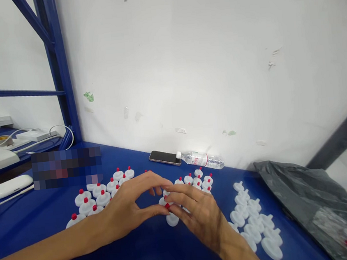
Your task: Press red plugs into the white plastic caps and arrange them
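Observation:
My left hand (122,207) reaches in over the blue table with thumb and fingers arched apart. Its thumb tip touches a red cap (167,206), and its index fingertip meets the back of my right fingers. My right hand (200,212) is curled, fingertips closed at the same cap. A white disc (172,220), seemingly tilted, shows just below that cap. More red-capped white discs (161,201) stand between and behind my hands, partly hidden by the fingers. How firmly the cap is gripped is hard to see.
Red-capped white discs (87,206) stand in a group at left, others (188,179) behind my right hand. Plain white discs with stems (251,232) lie at right beside a dark plastic bag (297,191). A phone (164,157) and water bottle (206,160) lie along the wall.

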A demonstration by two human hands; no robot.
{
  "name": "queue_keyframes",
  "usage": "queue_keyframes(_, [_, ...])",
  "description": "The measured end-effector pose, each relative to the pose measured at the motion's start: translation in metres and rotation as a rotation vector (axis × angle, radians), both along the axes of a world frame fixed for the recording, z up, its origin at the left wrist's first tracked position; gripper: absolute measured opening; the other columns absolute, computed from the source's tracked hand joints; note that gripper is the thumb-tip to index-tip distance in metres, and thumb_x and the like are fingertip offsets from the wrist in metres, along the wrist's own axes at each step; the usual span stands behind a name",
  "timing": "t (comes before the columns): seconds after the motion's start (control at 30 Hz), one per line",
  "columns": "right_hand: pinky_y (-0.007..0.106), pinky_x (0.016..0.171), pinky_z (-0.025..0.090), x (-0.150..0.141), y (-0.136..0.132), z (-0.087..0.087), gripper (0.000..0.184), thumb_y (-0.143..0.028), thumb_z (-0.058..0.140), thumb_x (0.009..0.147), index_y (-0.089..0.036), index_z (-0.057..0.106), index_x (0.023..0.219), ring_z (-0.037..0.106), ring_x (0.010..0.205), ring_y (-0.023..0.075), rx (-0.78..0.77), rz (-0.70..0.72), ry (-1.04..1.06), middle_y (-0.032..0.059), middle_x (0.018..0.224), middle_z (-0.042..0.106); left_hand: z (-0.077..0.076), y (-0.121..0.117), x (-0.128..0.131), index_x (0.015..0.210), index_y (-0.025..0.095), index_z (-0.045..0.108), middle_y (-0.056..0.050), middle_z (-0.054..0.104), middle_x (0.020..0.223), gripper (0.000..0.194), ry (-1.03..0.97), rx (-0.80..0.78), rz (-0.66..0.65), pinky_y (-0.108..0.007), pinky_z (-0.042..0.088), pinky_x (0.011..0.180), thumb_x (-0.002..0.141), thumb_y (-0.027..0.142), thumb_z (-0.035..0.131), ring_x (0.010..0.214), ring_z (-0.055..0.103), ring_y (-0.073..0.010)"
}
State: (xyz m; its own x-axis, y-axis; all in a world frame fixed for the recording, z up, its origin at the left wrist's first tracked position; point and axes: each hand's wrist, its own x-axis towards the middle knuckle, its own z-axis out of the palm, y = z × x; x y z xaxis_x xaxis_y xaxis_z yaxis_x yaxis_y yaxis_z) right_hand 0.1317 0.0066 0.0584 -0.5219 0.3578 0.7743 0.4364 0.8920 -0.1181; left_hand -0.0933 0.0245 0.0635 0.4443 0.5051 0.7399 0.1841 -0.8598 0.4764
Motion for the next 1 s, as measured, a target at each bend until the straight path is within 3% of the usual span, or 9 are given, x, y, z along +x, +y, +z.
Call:
queue_keyframes(0.17, [0.03, 0.083, 0.063, -0.008, -0.008, 0.008, 0.012, -0.021, 0.057, 0.103, -0.024, 0.069, 0.103, 0.076, 0.09, 0.0192, 0.165, -0.043, 0.03, 0.0046, 0.105, 0.078, 0.005, -0.005, 0.0, 0.132, 0.034, 0.066, -0.004, 0.075, 0.125, 0.067, -0.059, -0.501, -0.114, -0.029, 0.06, 0.077, 0.071, 0.038, 0.095, 0.087, 0.071, -0.0188])
queue_keyframes(0.33, [0.03, 0.096, 0.055, -0.016, -0.013, 0.012, 0.009, -0.019, 0.06, 0.103, -0.023, 0.067, 0.099, 0.076, 0.088, 0.014, 0.247, -0.021, 0.078, 0.0021, 0.102, 0.08, 0.008, -0.003, 0.002, 0.129, 0.023, 0.069, -0.006, 0.079, 0.117, 0.064, -0.063, -0.863, -0.413, -0.032, 0.058, 0.089, 0.07, 0.029, 0.092, 0.104, 0.073, -0.0256])
queue_keyframes(0.47, [0.028, 0.091, 0.055, -0.019, -0.015, 0.013, 0.008, -0.019, 0.058, 0.105, -0.022, 0.064, 0.101, 0.077, 0.086, 0.0126, 0.217, 0.022, 0.076, 0.001, 0.096, 0.08, 0.009, -0.001, 0.001, 0.116, 0.017, 0.074, -0.005, 0.083, 0.1, 0.051, -0.067, -0.956, -0.502, -0.028, 0.057, 0.085, 0.07, 0.029, 0.092, 0.093, 0.077, -0.0225])
queue_keyframes(0.6, [0.028, 0.083, 0.058, -0.02, -0.017, 0.014, 0.008, -0.018, 0.057, 0.104, -0.02, 0.065, 0.105, 0.076, 0.087, 0.0141, 0.2, 0.041, 0.081, 0.0043, 0.099, 0.079, 0.013, -0.002, 0.0, 0.12, 0.017, 0.072, -0.002, 0.083, 0.099, 0.052, -0.07, -1.004, -0.516, -0.025, 0.058, 0.084, 0.072, 0.025, 0.092, 0.093, 0.077, -0.0202])
queue_keyframes(0.77, [0.031, 0.086, 0.058, -0.02, -0.016, 0.011, 0.009, -0.016, 0.058, 0.102, -0.018, 0.065, 0.106, 0.075, 0.086, 0.0182, 0.21, 0.042, 0.076, 0.0069, 0.101, 0.078, 0.012, -0.003, 0.003, 0.119, 0.016, 0.073, -0.005, 0.083, 0.102, 0.054, -0.099, -1.067, -0.545, -0.025, 0.06, 0.084, 0.068, 0.017, 0.092, 0.096, 0.079, -0.0223])
queue_keyframes(1.0, [0.033, 0.087, 0.057, -0.019, -0.015, 0.006, 0.008, -0.015, 0.056, 0.104, -0.019, 0.063, 0.106, 0.076, 0.09, 0.0175, 0.145, 0.069, 0.077, 0.0063, 0.101, 0.078, 0.01, -0.004, 0.005, 0.12, 0.014, 0.073, -0.006, 0.083, 0.101, 0.054, -0.118, -1.07, -0.534, -0.025, 0.061, 0.082, 0.07, 0.021, 0.092, 0.094, 0.079, -0.0222])
